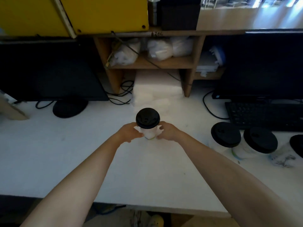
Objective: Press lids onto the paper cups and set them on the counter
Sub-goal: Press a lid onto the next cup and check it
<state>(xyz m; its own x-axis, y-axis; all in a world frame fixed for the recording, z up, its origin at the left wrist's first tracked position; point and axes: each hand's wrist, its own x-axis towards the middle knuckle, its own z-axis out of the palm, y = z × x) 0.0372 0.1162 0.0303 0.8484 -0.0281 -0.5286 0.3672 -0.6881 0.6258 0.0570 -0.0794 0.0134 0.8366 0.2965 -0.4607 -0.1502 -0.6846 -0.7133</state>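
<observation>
A white paper cup (148, 133) with a black lid (147, 117) on top stands upright on the white counter (82, 153), in the middle of the view. My left hand (130, 131) grips its left side and my right hand (167, 131) grips its right side. Whether the cup's base touches the counter I cannot tell. At the right stand three more white cups with black lids: one (225, 134) nearest, a second (260, 142) beside it, and a third (296, 147) cut off by the frame edge.
A black monitor (49, 71) and its round base (70, 108) stand at the back left. Another monitor (262, 63) and a black keyboard (262, 115) sit at the back right. A wooden shelf (147, 63) with white bags is behind the cup. Cables (123, 94) lie near it.
</observation>
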